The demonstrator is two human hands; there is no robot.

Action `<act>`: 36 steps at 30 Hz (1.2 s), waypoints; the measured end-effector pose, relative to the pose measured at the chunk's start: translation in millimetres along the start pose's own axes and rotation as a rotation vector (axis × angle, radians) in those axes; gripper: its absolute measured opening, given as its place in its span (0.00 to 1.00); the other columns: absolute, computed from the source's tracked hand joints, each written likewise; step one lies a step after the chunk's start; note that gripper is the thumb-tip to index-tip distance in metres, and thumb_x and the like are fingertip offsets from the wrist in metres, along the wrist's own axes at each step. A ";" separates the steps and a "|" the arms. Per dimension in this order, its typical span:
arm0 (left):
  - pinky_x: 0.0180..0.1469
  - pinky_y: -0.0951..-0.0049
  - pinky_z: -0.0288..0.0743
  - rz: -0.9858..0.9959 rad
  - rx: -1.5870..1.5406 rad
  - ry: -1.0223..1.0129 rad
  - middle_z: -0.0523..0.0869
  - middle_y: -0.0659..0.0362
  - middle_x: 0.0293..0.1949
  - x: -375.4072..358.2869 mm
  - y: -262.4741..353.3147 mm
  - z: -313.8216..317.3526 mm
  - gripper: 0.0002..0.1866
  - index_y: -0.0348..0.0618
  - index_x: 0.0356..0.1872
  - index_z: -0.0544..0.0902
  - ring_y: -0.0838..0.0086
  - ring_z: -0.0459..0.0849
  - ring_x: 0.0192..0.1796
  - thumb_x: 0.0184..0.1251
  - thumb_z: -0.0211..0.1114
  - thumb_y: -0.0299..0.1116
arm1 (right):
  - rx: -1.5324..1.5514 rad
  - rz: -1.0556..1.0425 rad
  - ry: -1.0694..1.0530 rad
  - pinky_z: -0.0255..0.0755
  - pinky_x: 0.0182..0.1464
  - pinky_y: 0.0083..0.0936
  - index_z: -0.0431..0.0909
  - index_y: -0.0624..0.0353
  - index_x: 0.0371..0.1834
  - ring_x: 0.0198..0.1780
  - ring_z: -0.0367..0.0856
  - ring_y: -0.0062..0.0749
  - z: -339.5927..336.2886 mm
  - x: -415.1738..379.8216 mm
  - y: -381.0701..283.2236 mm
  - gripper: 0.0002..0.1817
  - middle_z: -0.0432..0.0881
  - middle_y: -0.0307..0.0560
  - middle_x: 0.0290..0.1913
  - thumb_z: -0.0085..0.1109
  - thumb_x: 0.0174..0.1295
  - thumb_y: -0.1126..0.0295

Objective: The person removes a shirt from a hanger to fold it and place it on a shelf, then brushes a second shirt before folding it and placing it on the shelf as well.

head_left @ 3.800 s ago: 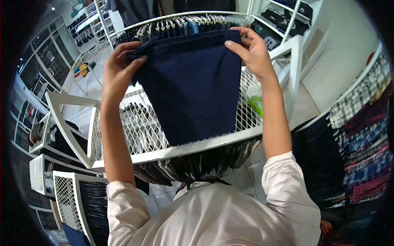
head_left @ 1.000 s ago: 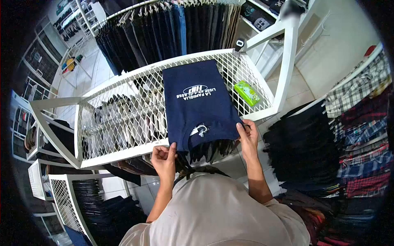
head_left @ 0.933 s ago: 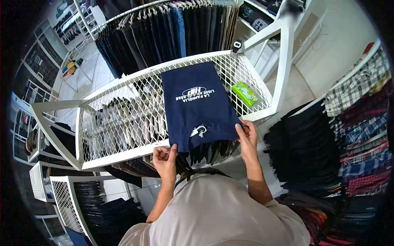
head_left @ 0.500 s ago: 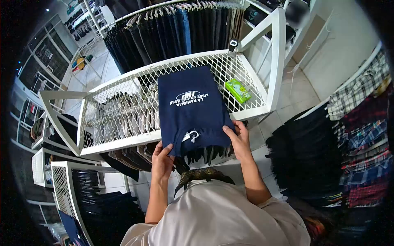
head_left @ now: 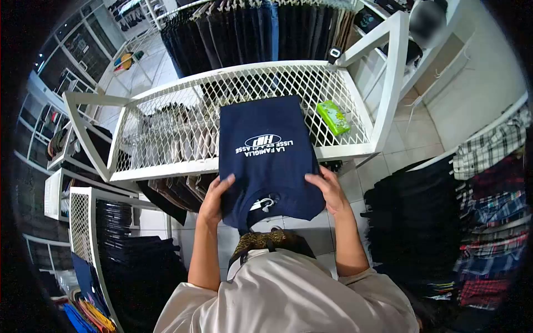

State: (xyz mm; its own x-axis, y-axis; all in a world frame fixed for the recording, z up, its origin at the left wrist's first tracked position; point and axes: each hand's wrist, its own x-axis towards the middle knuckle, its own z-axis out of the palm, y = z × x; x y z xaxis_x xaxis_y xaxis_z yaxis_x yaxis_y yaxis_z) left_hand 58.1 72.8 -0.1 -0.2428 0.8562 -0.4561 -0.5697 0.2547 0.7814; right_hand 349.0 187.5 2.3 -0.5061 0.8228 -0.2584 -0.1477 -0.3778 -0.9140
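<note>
A folded navy blue T-shirt with white lettering and an oval logo lies partly on the white mesh rack top. Its collar end, with a white tag and string, hangs over the front edge toward me. At the shirt's left side, my left hand grips the edge, thumb on top and fingers hidden beneath. My right hand holds the opposite side the same way. A green plastic packet rests on the mesh right of the shirt.
The mesh rack has raised white bars at both ends. Dark trousers hang behind it. On the right hang black garments and plaid shirts. A lower rack of dark clothes stands left. A small black-and-white device sits at the back corner.
The shirt has slid toward me, with more of its collar end over the rack's edge. Both hands have moved from the collar-end corners to farther up its sides.
</note>
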 end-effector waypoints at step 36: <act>0.61 0.64 0.79 0.670 -0.440 0.737 0.82 0.45 0.58 -418.4 22.4 -399.6 0.45 0.32 0.73 0.67 0.59 0.85 0.56 0.48 0.65 0.36 | -0.284 0.221 -1.011 0.68 0.66 0.29 0.65 0.66 0.76 0.60 0.77 0.37 591.2 -61.6 169.7 0.43 0.79 0.53 0.61 0.59 0.50 0.70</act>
State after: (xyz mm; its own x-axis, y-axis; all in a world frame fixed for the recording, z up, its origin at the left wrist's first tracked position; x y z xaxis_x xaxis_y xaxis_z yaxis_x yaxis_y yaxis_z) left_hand -166.8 -459.4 38.0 -0.9364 0.2434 -0.2527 -0.3419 -0.4721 0.8125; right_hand -147.2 -178.3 48.0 -0.9854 -0.0340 -0.1670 0.1701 -0.2552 -0.9518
